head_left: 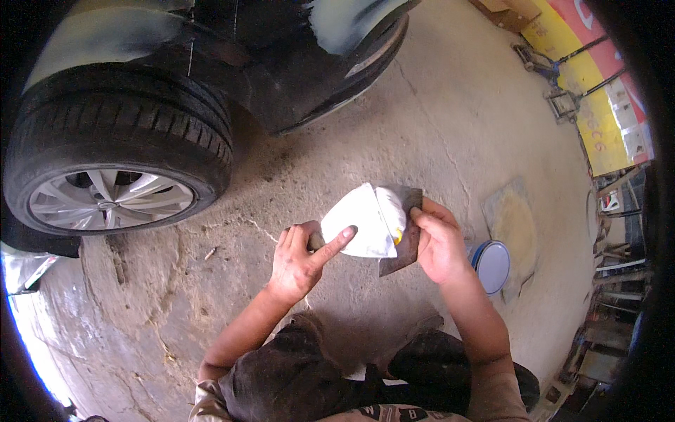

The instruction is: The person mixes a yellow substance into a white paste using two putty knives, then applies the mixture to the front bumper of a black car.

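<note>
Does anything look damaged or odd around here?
Yes. The dark car body has pale, blurry-edged patches that break up its finish. The concrete floor is cracked, and a yellowish blotch lies beside the round can; I can't tell whether that's a spill or an old stain.

From up on the person's head, a wide, round view looks down. The left hand and right hand are close, the floor lower, a wheel far left.
</note>
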Available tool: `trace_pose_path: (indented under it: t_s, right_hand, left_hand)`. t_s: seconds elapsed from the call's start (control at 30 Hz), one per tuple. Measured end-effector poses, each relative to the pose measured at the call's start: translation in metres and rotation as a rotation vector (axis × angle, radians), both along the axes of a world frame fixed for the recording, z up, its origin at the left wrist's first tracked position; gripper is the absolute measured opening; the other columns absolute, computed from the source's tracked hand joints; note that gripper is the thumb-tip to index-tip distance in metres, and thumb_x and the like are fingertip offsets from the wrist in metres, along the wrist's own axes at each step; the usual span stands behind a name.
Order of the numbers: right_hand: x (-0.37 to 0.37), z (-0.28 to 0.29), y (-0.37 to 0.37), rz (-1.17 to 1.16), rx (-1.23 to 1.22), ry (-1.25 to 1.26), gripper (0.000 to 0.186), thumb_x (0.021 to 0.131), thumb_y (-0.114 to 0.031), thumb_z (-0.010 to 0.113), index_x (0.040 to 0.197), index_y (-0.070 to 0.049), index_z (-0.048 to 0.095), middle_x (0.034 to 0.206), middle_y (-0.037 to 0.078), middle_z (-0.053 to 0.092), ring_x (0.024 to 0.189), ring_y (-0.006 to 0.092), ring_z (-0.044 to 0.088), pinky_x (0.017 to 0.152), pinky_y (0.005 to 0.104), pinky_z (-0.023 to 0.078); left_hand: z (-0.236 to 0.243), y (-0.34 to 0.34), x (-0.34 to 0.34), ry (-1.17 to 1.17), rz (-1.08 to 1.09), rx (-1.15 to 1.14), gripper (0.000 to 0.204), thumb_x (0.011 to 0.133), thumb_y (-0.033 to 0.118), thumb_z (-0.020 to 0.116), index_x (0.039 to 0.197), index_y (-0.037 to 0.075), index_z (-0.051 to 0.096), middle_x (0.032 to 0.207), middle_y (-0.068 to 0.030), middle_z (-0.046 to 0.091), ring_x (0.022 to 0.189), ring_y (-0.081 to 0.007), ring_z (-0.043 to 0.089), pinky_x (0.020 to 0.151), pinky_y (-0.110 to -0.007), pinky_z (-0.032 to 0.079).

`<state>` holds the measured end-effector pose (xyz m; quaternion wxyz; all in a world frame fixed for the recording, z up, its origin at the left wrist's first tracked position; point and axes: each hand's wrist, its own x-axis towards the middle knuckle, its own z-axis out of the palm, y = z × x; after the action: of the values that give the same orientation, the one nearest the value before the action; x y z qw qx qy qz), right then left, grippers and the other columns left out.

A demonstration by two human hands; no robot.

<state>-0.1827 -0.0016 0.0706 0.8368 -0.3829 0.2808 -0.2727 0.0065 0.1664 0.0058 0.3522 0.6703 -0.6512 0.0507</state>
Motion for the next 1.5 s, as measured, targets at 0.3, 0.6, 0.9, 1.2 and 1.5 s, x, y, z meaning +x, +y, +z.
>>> trace_pose_path:
  t_s: [0.3,0.6,0.9,1.2,1.5]
  right_hand:
    - [0.015,0.025,-0.001,-0.214,-0.768,0.091,0.02,0.1,-0.01,0.055,0.113,0.002,0.063,0.099,-0.001,0.061,0.087,0.0044,0.049,0.079,0.022,0.04]
    - [0.01,0.01,-0.003,0.189,-1.267,0.582,0.024,0.096,-0.002,0.054,0.117,0.001,0.065,0.103,0.015,0.067,0.086,0.0222,0.065,0.076,0.0309,0.051]
    - [0.039,0.013,0.034,0.223,-1.747,0.428,0.052,0.072,-0.001,0.063,0.122,-0.013,0.069,0.11,0.011,0.059,0.105,0.0332,0.057,0.094,0.0448,0.049]
    - [0.037,0.016,0.033,0.176,-1.792,0.384,0.05,0.071,-0.008,0.065,0.12,-0.016,0.069,0.107,0.008,0.061,0.099,0.0295,0.061,0.097,0.0454,0.049]
    - [0.017,0.026,-0.002,0.278,-1.167,0.297,0.031,0.094,-0.003,0.054,0.123,-0.006,0.065,0.117,0.019,0.066,0.111,0.0325,0.063,0.094,0.0369,0.049]
  left_hand:
    - [-0.012,0.019,-0.01,1.61,-0.268,0.423,0.035,0.1,0.022,0.041,0.102,-0.001,0.067,0.071,-0.0017,0.06,0.062,-0.0105,0.054,0.054,-0.027,0.043]
    - [0.014,0.007,-0.016,1.922,-0.279,0.253,0.035,0.096,0.019,0.039,0.111,-0.006,0.058,0.065,-0.0039,0.054,0.05,-0.0129,0.047,0.047,-0.026,0.039]
    - [0.0,0.003,-0.024,1.894,-0.279,0.208,0.026,0.098,0.024,0.044,0.113,0.003,0.05,0.089,-0.0065,0.056,0.076,-0.0164,0.052,0.07,-0.03,0.043]
    - [-0.003,0.006,-0.02,1.631,-0.115,0.401,0.027,0.096,0.022,0.04,0.096,0.002,0.058,0.075,-0.0035,0.058,0.065,-0.0124,0.052,0.059,-0.028,0.043]
    - [0.014,0.004,-0.004,1.592,-0.105,0.58,0.038,0.093,0.021,0.039,0.091,-0.007,0.066,0.063,-0.0061,0.057,0.05,-0.0121,0.048,0.049,-0.028,0.04]
